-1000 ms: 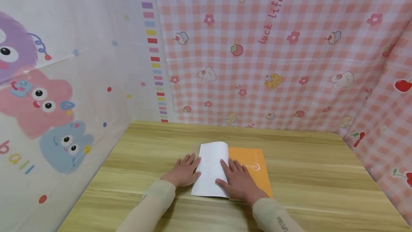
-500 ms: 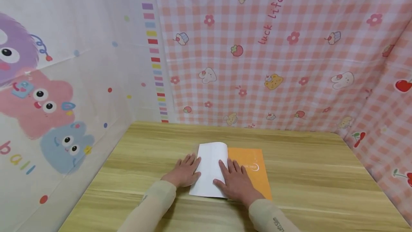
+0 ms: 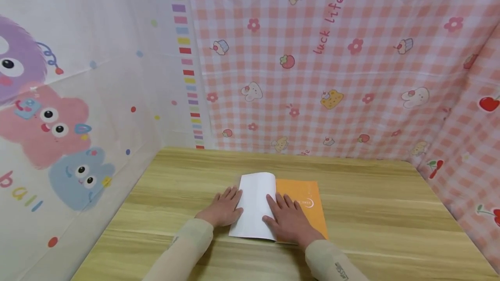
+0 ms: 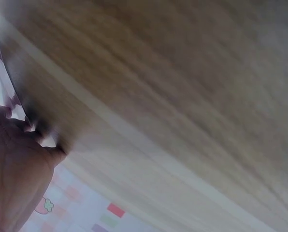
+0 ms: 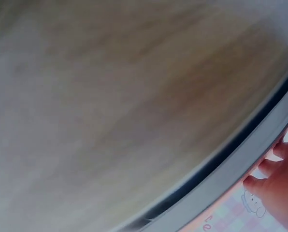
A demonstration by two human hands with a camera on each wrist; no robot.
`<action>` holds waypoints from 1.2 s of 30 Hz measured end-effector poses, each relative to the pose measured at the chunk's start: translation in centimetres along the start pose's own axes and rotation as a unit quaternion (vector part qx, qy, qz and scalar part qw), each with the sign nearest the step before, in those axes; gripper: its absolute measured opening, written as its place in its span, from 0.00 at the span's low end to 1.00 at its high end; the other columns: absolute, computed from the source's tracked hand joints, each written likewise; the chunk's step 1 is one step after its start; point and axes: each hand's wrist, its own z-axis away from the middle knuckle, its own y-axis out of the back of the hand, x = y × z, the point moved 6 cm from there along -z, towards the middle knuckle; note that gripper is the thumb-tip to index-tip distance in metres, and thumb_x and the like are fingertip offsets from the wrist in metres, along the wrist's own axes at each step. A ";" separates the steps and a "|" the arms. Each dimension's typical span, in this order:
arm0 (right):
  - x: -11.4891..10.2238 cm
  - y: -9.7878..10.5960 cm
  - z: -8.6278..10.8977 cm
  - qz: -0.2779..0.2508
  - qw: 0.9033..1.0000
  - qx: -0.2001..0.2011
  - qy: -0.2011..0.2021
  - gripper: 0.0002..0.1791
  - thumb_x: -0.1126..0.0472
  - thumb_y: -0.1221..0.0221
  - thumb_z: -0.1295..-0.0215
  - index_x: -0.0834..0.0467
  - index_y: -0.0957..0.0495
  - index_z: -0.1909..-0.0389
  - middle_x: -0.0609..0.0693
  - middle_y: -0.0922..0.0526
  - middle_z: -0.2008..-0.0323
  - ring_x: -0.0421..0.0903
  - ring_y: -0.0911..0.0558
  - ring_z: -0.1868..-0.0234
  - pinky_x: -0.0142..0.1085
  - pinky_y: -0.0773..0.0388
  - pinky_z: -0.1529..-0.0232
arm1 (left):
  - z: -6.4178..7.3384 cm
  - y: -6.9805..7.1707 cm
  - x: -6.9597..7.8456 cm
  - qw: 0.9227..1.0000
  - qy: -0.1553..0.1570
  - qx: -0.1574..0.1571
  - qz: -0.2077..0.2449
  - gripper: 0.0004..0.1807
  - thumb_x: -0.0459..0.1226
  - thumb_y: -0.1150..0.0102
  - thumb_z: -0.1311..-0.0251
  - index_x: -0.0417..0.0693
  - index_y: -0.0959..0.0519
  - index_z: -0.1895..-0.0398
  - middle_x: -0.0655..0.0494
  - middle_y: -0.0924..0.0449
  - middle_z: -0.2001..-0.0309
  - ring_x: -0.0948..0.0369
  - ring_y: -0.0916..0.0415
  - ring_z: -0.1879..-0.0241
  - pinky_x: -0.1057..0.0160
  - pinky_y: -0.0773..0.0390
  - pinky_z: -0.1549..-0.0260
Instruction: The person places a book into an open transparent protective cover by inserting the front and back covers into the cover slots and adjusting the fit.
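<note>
A thin booklet lies open on the wooden table, a blank white page (image 3: 254, 211) on its left and an orange side (image 3: 306, 198) with small white print on its right. My left hand (image 3: 223, 207) lies flat at the page's left edge, fingers straight and thumb over the paper. My right hand (image 3: 291, 218) rests across the fold: thumb and index finger touch the white page, the other fingers lie over the orange. It hides part of the fold and the orange side. Both wrist views catch the hands only at the frame edge, over a blurred near view of the tabletop.
The wood-grain table (image 3: 390, 211) spreads around the booklet on all sides. A pink checked cloth (image 3: 312, 77) hangs behind it and continues at the right; a white cloth with cartoon figures (image 3: 129, 77) hangs at the left.
The booklet has slid slightly left. My right hand shifted a little left with it, then its thumb and fingers moved slightly back right over the page. The left hand stays nearly still.
</note>
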 end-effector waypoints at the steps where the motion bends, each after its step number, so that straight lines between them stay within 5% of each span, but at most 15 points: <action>1: 0.0 -0.1 -0.1 0.003 1.000 -0.001 -0.001 0.39 0.35 0.57 0.26 0.53 0.44 0.22 0.60 0.43 0.25 0.65 0.45 0.26 0.64 0.49 0.31 | 0.0 0.0 0.0 1.000 0.000 0.000 0.000 0.35 0.49 0.58 0.25 0.43 0.46 0.22 0.44 0.53 0.22 0.47 0.59 0.23 0.41 0.55 0.29; 14: -1.4 0.4 0.0 0.012 1.000 -0.004 -0.005 0.38 0.37 0.55 0.26 0.54 0.42 0.23 0.61 0.41 0.26 0.65 0.43 0.27 0.63 0.46 0.32 | 0.4 0.3 0.3 1.000 0.001 -0.002 0.008 0.34 0.49 0.58 0.25 0.43 0.46 0.22 0.44 0.54 0.22 0.47 0.59 0.23 0.42 0.55 0.28; 21: -1.5 1.6 0.4 -0.024 0.999 0.023 0.003 0.35 0.43 0.54 0.24 0.58 0.41 0.25 0.62 0.39 0.27 0.65 0.41 0.28 0.64 0.45 0.33 | 0.4 0.4 0.2 1.000 -0.003 0.007 0.018 0.34 0.49 0.59 0.25 0.44 0.46 0.22 0.42 0.57 0.22 0.46 0.60 0.23 0.41 0.56 0.29; 36: -1.3 0.2 -0.5 -0.002 1.000 -0.006 -0.008 0.34 0.40 0.57 0.24 0.51 0.43 0.23 0.59 0.43 0.25 0.64 0.44 0.26 0.65 0.48 0.33 | 0.3 0.5 0.3 1.000 0.009 0.003 0.029 0.35 0.49 0.58 0.26 0.45 0.47 0.21 0.42 0.55 0.22 0.47 0.60 0.23 0.42 0.56 0.28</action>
